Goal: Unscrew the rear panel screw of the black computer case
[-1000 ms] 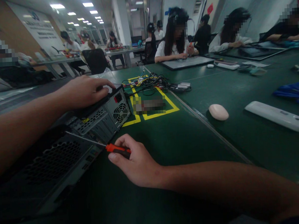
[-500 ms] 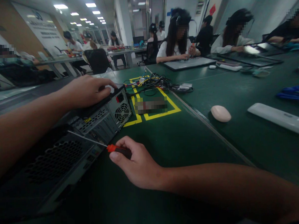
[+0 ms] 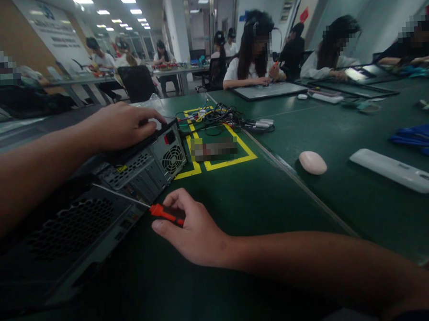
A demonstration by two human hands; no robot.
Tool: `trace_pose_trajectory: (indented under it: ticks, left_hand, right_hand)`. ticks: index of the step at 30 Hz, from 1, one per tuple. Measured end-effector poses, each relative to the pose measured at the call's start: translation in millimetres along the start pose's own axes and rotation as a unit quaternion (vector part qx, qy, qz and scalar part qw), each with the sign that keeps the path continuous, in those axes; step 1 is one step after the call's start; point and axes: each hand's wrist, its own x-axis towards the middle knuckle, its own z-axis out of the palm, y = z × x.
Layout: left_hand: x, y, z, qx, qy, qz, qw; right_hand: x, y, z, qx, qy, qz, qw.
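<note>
A dark desktop computer case [image 3: 159, 170], tilted, fills the left of the head view, its rear fan grille and slot covers facing right. My left hand [image 3: 131, 121] grips its upper edge, fingers bent over the top near the rear corner; some fingers are hidden. In my right hand [image 3: 196, 228] is a screwdriver [image 3: 167, 213] with an orange and black handle. Its long thin shaft points left across the opening of the case, the tip near the perforated dark panel [image 3: 74, 227]. Whether the tip touches a screw I cannot tell.
Beyond the case lie a tangle of cables [image 3: 226, 116] and a blurred-out object [image 3: 214, 149] by yellow tape. On the right are a pale rounded item [image 3: 313, 162], a long white device [image 3: 395, 170] and blue cloth-like material [image 3: 418, 138]. Several people work at tables behind.
The screwdriver handle has turned in my right hand, showing more orange, and the thumb sits lower, away from it. My left hand stays on the case. The view has shifted slightly.
</note>
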Motion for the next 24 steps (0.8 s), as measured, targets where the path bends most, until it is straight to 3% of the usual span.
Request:
trace_pose_trajectory:
  ticks: [24]
  left_hand:
    - [-2.3,-1.0,-0.8,0.012,-0.007,0.006,1.0]
  right_hand:
    - [0.2,1.9,1.4,0.006,0.007,-0.026,1.0]
